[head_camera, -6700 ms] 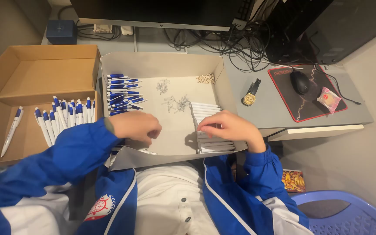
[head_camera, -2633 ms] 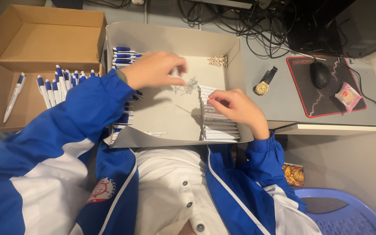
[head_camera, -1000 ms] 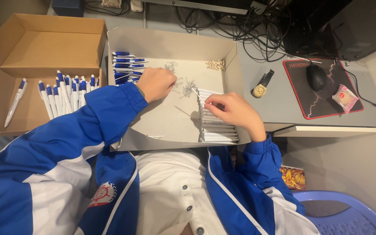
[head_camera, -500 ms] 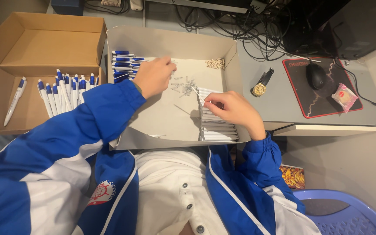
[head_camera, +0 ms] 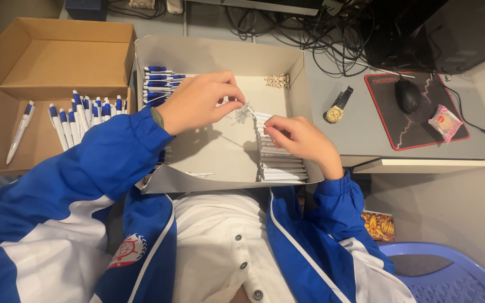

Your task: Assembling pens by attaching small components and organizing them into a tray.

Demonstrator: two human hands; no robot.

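Over the grey cardboard tray (head_camera: 220, 151), the left hand (head_camera: 200, 101) is now coming back from the spring pile (half a second ago it was still reaching there), pinching a small spring (head_camera: 241, 114), while the right hand (head_camera: 296, 137) is pinching a thin white refill (head_camera: 258, 116) above the white pen barrels (head_camera: 279, 165), so the two parts are meeting.

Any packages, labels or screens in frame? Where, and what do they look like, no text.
Open brown cardboard box: far left, rectangular, holds blue-and-white pens.
Grey open cardboard tray: centre, under both hands.
Small pink-and-white wrapped snack packet: right, on the mouse mat.
Orange-yellow printed packet: below the desk edge, partly hidden.
Dark monitor base: top edge.
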